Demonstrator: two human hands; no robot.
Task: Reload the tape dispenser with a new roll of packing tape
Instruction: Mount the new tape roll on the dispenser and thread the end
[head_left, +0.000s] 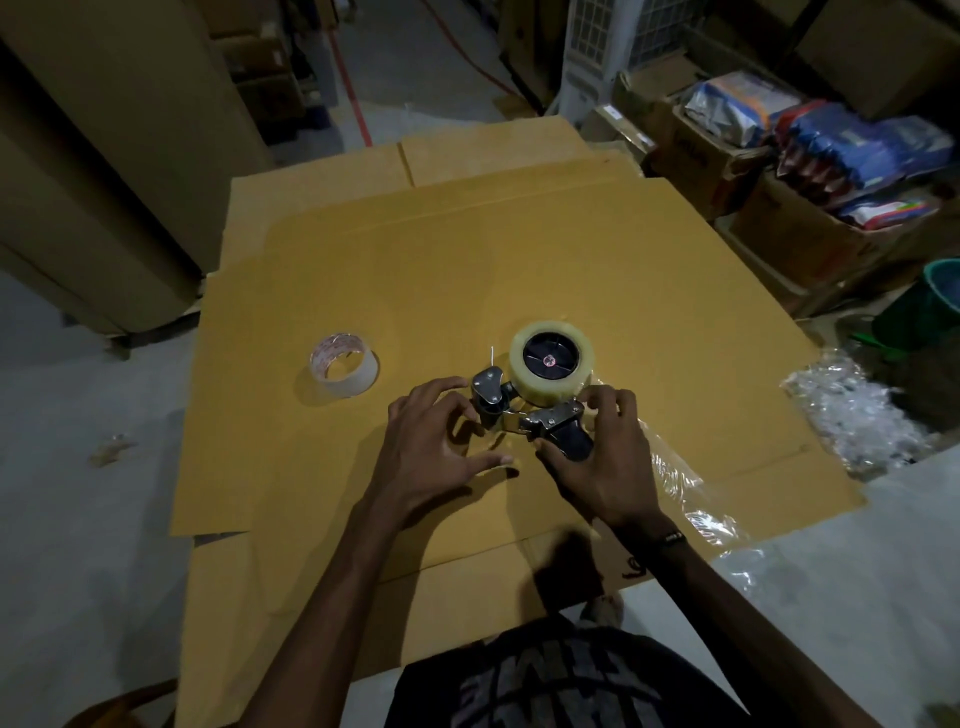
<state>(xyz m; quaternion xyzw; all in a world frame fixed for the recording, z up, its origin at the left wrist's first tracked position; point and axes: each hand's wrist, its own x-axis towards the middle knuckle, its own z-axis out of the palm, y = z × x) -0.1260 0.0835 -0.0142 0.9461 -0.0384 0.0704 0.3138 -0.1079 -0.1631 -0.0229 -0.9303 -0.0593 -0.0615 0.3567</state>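
Flattened brown cardboard sheets (467, 270) cover a pale grey floor (78, 467) in a dim storeroom, with tall cartons (104, 156) at the left and open boxes of packaged goods (810, 171) at the right. A person crouches over the cardboard, both bare forearms reaching forward.

On the cardboard lies the tape dispenser (524, 410), on its side, with a full roll of clear packing tape (551, 362) seated on its dark hub. Its metal front end points toward the left and its dark handle toward the lower right.

The right hand (602, 457) grips the dispenser's handle: the thumb lies along the near side of the handle and the fingers curl over its far side, close to the roll. A dark band sits on that wrist.

The left hand (441, 441) is spread, fingers apart and slightly bent, hovering at the metal front end of the dispenser; the fingertips are close to the metal plate, but whether they touch it cannot be told. The thumb points right, toward the other hand.

A nearly used-up tape roll (344, 365) with a printed core stands on the cardboard to the left, well apart from the dispenser. Crumpled clear plastic film (691, 499) lies at the right edge of the cardboard, beside the right wrist, and more of it is heaped further right. A green bucket (940, 291) stands at the far right.
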